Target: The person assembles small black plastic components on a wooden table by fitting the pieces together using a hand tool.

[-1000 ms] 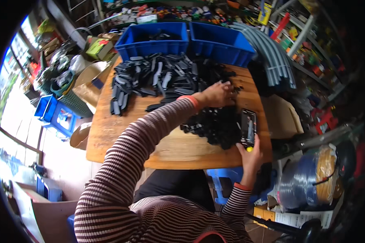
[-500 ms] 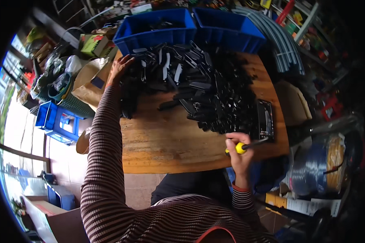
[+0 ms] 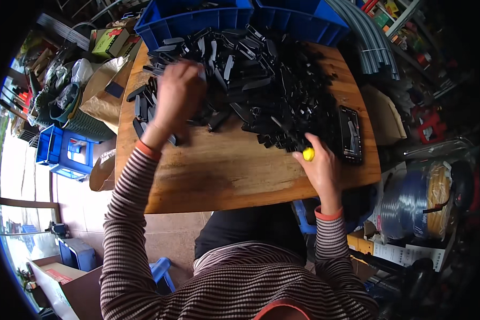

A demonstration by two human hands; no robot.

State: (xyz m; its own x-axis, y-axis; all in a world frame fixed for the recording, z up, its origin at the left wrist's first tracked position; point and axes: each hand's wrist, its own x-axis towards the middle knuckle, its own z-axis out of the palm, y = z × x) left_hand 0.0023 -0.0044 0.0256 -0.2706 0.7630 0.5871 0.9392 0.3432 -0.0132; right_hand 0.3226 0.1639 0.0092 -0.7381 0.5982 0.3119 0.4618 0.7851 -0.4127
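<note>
My left hand (image 3: 180,95) is over the left part of a heap of long black parts (image 3: 261,85), some with grey, shiny faces. Motion smears its fingers, so whether it holds a part does not show. Near the heap's front edge, my right hand (image 3: 324,169) is closed around a screwdriver (image 3: 308,154) with a yellow handle end. Its dark shaft points toward the heap and blends into the black parts. A smaller group of black parts (image 3: 142,104) lies beside my left wrist.
Two blue bins (image 3: 194,20) stand behind the heap on the wooden table (image 3: 213,178). A phone (image 3: 350,133) with a lit screen lies at the right edge. Paper bags (image 3: 109,98) and a blue plastic stool (image 3: 72,152) are to the left, wrapped coils (image 3: 410,200) to the right.
My left hand has come back from the heap's far left edge, toward me and to the right. My right hand has moved forward to the heap, and the screwdriver has turned from pointing right.
</note>
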